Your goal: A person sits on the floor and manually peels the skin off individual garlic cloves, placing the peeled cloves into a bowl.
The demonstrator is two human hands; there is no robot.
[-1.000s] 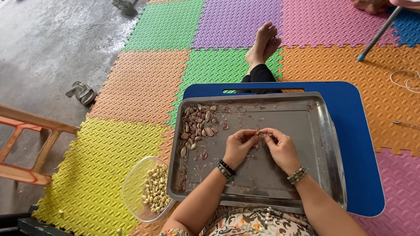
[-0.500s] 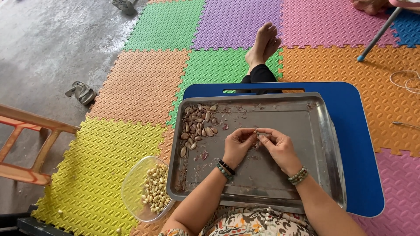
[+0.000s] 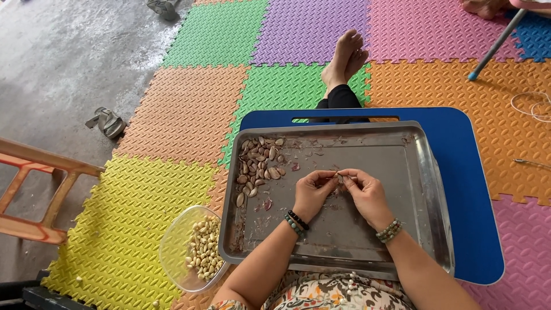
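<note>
My left hand [image 3: 313, 194] and my right hand [image 3: 365, 194] meet over the middle of a metal tray [image 3: 425, 189], fingertips pinched together on one small garlic clove [image 3: 340, 178]. A heap of unpeeled garlic cloves [image 3: 258, 163] lies in the tray's far left corner, with loose bits of skin scattered around it. The tray rests on a blue lap table [image 3: 470, 172]. A clear plastic bowl [image 3: 175, 247] holding pale peeled cloves sits on the floor mat left of the tray.
Coloured foam mats [image 3: 172, 109] cover the floor; bare concrete [image 3: 57, 63] lies to the left. My foot [image 3: 344, 57] stretches out beyond the table. A wooden frame [image 3: 34, 189] stands at the left, a sandal [image 3: 106, 121] near it, a chair leg [image 3: 493, 46] top right.
Both hands stay at the same spot over the tray; only the fingers have shifted slightly on the clove.
</note>
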